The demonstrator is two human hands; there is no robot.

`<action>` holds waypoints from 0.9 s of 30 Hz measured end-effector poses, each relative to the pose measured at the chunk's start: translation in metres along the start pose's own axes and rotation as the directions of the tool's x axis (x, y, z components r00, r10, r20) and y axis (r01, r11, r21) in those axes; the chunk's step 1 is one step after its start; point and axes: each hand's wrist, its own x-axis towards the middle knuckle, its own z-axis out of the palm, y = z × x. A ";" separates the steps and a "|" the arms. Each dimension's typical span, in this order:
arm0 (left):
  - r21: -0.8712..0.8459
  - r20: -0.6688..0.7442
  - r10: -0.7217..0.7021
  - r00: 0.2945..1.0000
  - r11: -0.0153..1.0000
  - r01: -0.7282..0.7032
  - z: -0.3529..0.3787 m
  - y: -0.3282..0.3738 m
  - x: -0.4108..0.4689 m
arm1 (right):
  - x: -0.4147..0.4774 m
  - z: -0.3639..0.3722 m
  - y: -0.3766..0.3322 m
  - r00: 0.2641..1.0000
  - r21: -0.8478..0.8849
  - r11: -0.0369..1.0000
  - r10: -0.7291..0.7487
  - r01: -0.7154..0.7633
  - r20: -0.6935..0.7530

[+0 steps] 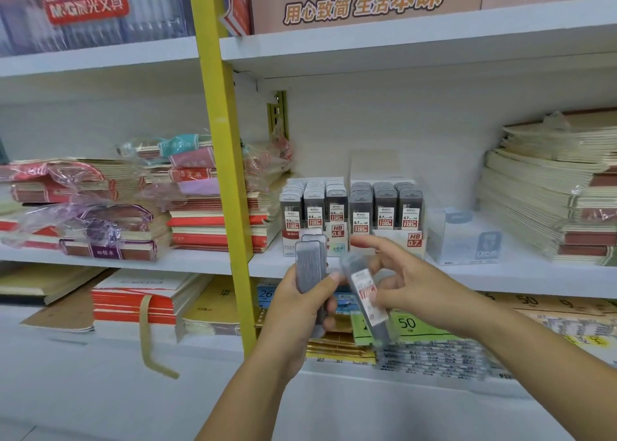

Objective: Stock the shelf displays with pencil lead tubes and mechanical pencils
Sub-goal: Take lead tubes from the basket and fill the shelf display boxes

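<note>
Both forearms enter from the lower edge. The left hand (297, 302) is shown with fingers and thumb wrapped round a small stack of lead tubes (312, 263), held upright, presumably as a reserve from which single pieces are drawn. The right hand (410, 283) is shown pinching a single lead tube (367, 297) between the thumb and the curled fingers, while the index finger is held straight and free above it. This tube is tilted with its label turned towards the viewer, apparently so that the grade can be checked before a row is chosen; the print is too blurred to be read. Just beyond the fingertips, on the white shelf (484, 275), two trays are stood side by side: the HB 0.5 display (314, 207) behind the left fingers and the HB 0.7 display (385, 207) past the right index finger. Both are seen nearly filled, tubes upright with labels forward. No mechanical pencils can be made out. Notebook stacks (551, 190) are piled well to either side of the fingers.
</note>
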 end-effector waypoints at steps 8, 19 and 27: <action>-0.062 -0.077 -0.028 0.997 0.998 0.023 -0.002 -0.003 0.011 | 0.027 -0.030 -0.042 0.670 -0.249 0.879 -0.473 0.407 -0.572; 0.008 -0.072 0.050 0.996 0.999 -0.050 -0.015 -0.013 0.020 | 0.070 -0.029 -0.008 0.788 -0.659 0.746 -0.461 0.096 -0.407; 0.021 -0.059 0.067 0.996 0.998 -0.066 -0.014 -0.008 0.013 | 0.063 -0.026 0.003 0.765 -0.733 0.680 -0.463 -0.019 -0.449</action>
